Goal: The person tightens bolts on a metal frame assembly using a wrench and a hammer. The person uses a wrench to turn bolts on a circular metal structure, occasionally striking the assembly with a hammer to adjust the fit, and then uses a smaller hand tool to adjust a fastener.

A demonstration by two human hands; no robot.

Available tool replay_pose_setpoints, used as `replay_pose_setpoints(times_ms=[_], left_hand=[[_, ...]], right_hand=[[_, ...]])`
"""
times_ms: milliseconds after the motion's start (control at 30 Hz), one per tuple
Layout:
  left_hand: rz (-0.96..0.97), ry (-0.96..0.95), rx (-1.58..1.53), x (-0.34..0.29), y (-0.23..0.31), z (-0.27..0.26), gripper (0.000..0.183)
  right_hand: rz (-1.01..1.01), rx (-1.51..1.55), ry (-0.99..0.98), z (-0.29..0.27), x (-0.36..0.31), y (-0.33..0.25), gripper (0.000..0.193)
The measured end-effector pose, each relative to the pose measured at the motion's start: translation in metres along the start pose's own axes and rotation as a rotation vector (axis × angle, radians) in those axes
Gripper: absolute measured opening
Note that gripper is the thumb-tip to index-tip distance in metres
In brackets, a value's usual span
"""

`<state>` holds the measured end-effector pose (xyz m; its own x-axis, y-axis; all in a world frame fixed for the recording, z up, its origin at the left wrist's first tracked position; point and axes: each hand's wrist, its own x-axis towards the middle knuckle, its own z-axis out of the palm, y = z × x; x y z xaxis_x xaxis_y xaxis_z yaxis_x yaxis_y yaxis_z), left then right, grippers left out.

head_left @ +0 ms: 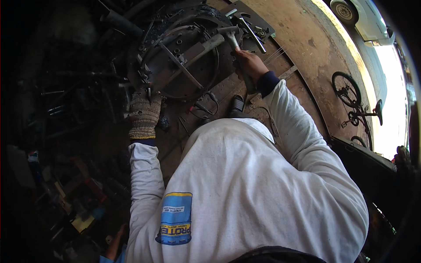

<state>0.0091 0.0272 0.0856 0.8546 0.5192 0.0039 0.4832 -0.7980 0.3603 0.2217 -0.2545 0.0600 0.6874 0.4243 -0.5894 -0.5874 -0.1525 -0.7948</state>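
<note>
**Hammer in the bare hand, glove by the hoop: thoughts on the hold**

So I'm using the metal hoop (217, 61) as the landmark here. The hammer (234, 42) is off the hoop's upper right, head up and handle slanting down into the right hand (251, 65), out past the hoop's right edge. I can't tell if the head touches the thick tube (208, 45) lying across the hoop.

Handling-wise, I'd call it rigid and head-heavy, nothing fragile about it. Low on the handle should give the most swing, choked up more control. Bare palm on a worn tool could get slick with sweat or oil, so I'd want a firm wrap.

And that's about what it looks like: right fingers curled round the handle, closed up with no gap I can see, a darker bit of grip poking out below the fist.

The left hand (145, 111), in a knitted glove, is just off the hoop's lower left. A short metal stub (149, 92) shows right at its fingertips, but it's too dark over there: can't tell if it's pinched or just next to them, or how far open the fingers are.
</note>
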Motion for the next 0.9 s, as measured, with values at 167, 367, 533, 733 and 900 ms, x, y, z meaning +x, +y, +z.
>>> replay_pose_setpoints(times_ms=[167,367,533,733,900], left_hand=[[0.059,0.043,0.036,0.002,-0.010,0.008,0.046],[0.126,0.074,0.143,0.008,-0.034,0.027,0.048],[0.194,0.076,0.079,0.011,-0.036,0.031,0.048],[0.163,0.059,0.095,0.010,-0.040,0.026,0.049],[0.199,0.080,0.080,0.012,-0.040,0.031,0.050]], right_hand=[[-0.089,0.164,0.094,0.018,-0.068,0.053,0.034],[-0.109,0.213,0.142,0.039,-0.099,0.079,0.028],[-0.246,0.305,0.312,0.057,-0.096,0.086,0.027],[-0.221,0.385,0.255,0.065,-0.106,0.063,0.028],[-0.337,0.386,0.525,0.059,-0.090,0.074,0.027]])
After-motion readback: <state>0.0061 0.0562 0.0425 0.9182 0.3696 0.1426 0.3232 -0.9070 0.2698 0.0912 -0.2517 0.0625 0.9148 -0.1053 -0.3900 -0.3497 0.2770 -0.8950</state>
